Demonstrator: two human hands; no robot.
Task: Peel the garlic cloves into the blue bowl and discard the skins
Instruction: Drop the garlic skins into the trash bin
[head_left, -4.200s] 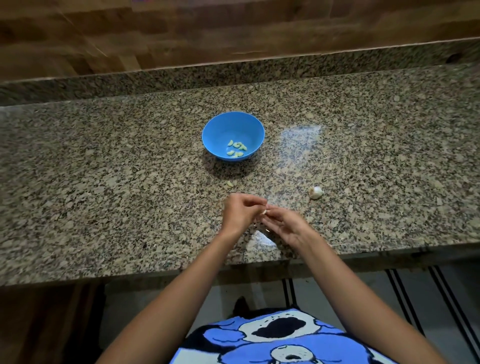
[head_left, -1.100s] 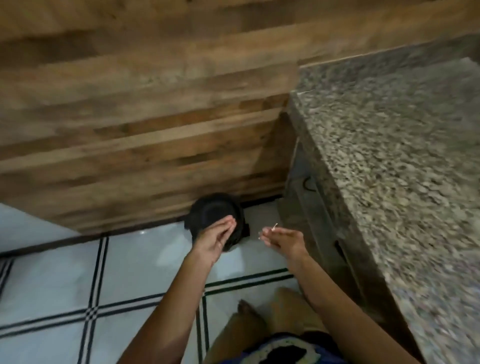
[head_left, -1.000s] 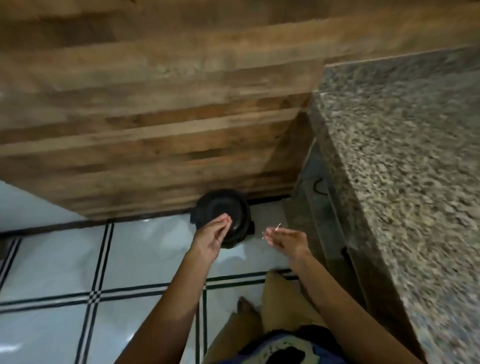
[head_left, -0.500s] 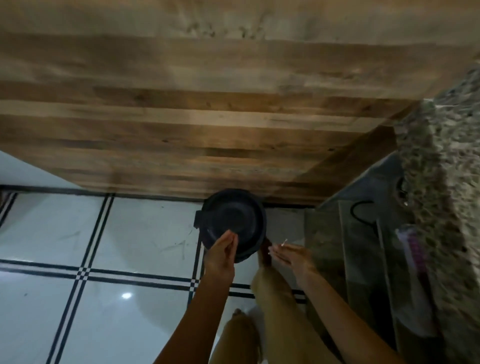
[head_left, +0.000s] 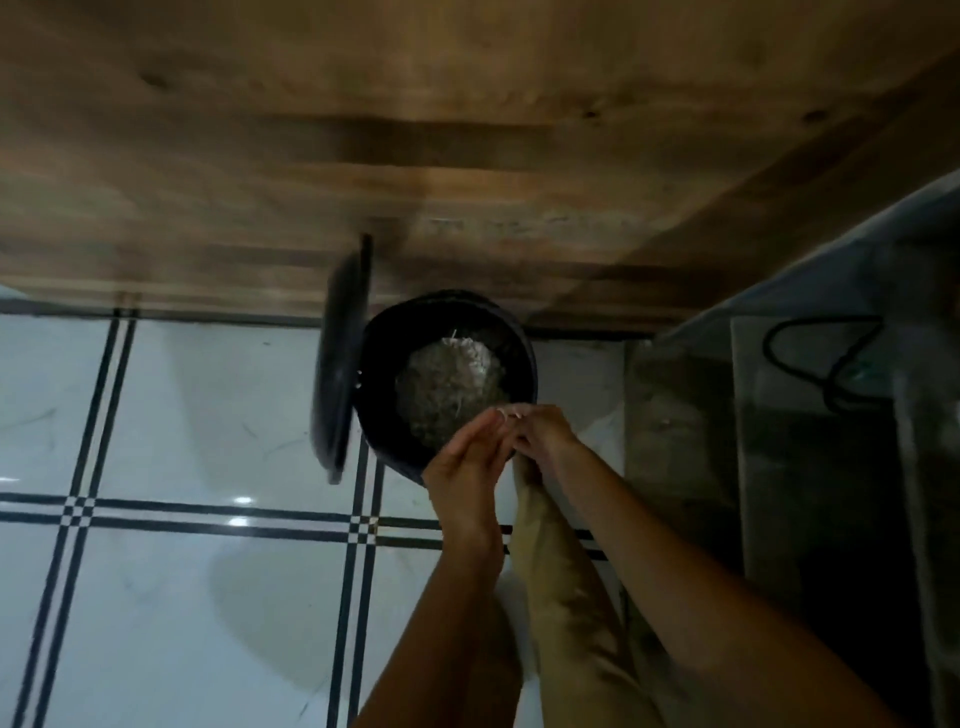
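Observation:
A black pedal bin (head_left: 387, 447) stands on the floor against the wooden wall, its lid (head_left: 340, 358) swung up on the left. Pale, shredded waste (head_left: 449, 387) lies inside. Both my hands meet over the bin's near rim. My right hand (head_left: 545, 436) pinches small pale garlic skins (head_left: 506, 413) at its fingertips. My left hand (head_left: 467, 470) lies beside it with straight fingers that touch the right fingertips. The blue bowl and the garlic cloves are out of view.
White floor tiles (head_left: 197, 410) with black line bands spread to the left. A wood-panelled wall (head_left: 467, 156) rises behind the bin. To the right is a dark under-counter shelf (head_left: 779, 405) with a black cord (head_left: 826, 364). My leg (head_left: 566, 597) reaches toward the bin.
I have turned from the counter and bowl to the floor bin. The bin's lid has swung open, and my two hands have come together over its rim.

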